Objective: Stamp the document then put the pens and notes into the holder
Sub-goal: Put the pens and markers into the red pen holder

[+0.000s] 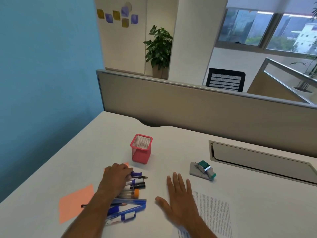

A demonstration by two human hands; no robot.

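Observation:
An empty pink mesh holder [141, 149] stands upright mid-desk. In front of it lies a heap of pens and markers [133, 200], some blue, one orange-capped. My left hand [116, 177] rests curled on the upper pens, fingertips touching a thin dark pen [139, 177]; whether it grips one I cannot tell. An orange note [73, 204] lies left of my forearm, and another note's corner [126, 164] peeks out beyond my fingers. My right hand [179, 198] lies flat and open on the printed document [214, 213]. A green-and-grey stamp [205, 170] sits on its pad at right.
A grey partition [188, 107] closes the far side of the white desk [103, 134]. A recessed cable tray [257, 160] runs along the back right. A blue wall stands at left. A black chair and a potted plant stand beyond the partition.

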